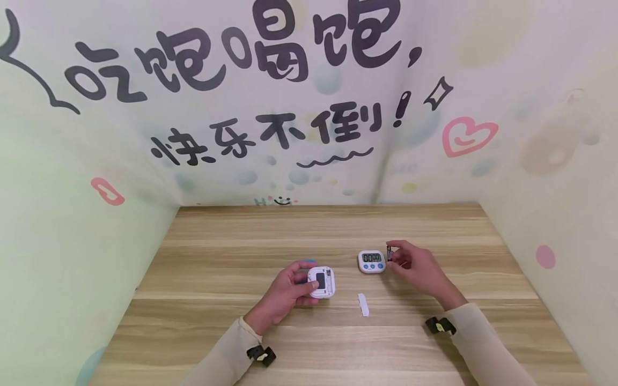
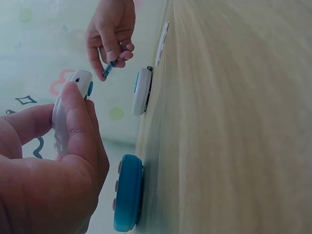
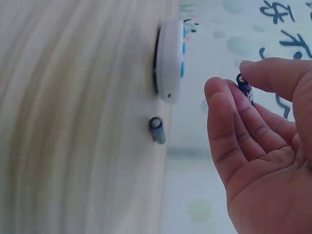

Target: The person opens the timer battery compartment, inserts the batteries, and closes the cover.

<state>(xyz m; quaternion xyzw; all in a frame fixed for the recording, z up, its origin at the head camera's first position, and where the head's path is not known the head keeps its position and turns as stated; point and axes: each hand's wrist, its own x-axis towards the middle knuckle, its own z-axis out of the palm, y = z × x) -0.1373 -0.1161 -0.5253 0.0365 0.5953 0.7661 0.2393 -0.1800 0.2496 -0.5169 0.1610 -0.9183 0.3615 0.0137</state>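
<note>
My left hand (image 1: 292, 287) grips a white digital timer (image 1: 330, 289) with its back facing up. The long battery slot on that back lies uncovered, and something small and dark sits at its upper end. Farther right, my right hand (image 1: 415, 268) pinches a small dark battery (image 3: 247, 91) between thumb and fingers, above the table. Beside that hand a second white timer (image 1: 372, 261) lies with its display and blue buttons up. A loose white battery cover (image 1: 363, 305) lies between the hands. Another battery (image 3: 157, 130) rests on the table near the second timer in the right wrist view.
A blue round-edged timer (image 2: 127, 192) lies on the table, mostly hidden behind my left hand in the head view. The wooden table (image 1: 217, 236) meets printed walls (image 1: 309, 182) at the back and both sides. Each wrist wears a black strap.
</note>
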